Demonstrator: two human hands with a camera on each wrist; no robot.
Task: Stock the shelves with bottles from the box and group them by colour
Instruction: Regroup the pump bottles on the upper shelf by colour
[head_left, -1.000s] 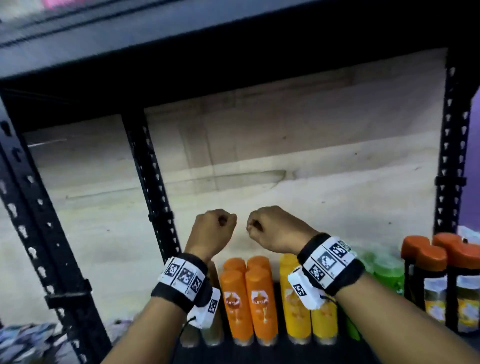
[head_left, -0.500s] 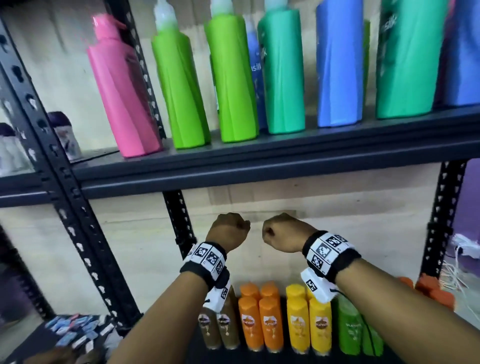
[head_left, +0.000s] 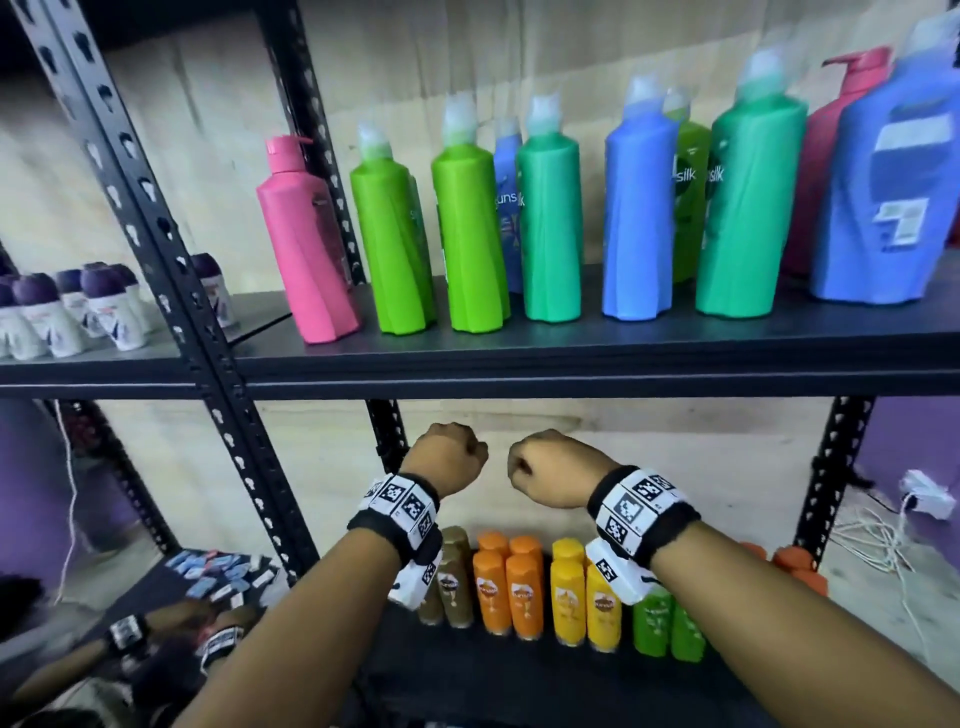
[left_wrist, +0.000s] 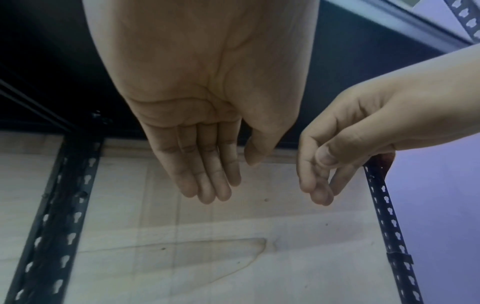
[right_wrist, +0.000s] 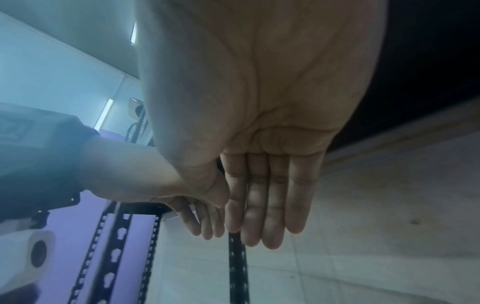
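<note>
A: Hands first. Grip?

B: Left hand (head_left: 447, 457) and right hand (head_left: 558, 467) are raised side by side, apart, over the lower shelf (head_left: 519, 675). The wrist views show the fingers loose and hanging, nothing in either palm.

A: Below them?

B: Small bottles (head_left: 506, 582) stand upright at the back of the lower shelf, already sorted: brown, orange, yellow, green from left to right, with more orange caps near the right edge.

A: Further up?

B: On the upper shelf (head_left: 571, 358), the big ones stand along the front edge. Pink bottle (head_left: 306, 249) at the left end, two lime bottles (head_left: 467, 234), then teal, blue, teal. At the right end, a pink pump (head_left: 826, 171) behind a wide blue bottle (head_left: 898, 197). More blue and green sit behind the row. So the colours are mixed.

A: The box?

B: Not in view.

A: Step?

B: Probably between placements, hands free, checking the top row. Next move likely needs a full-hand wrap on one tall bottle, lifted clear of its neighbours so none topple, perhaps the right-end pink pump over beside the left pink one. Or a turn back to the box.
</note>
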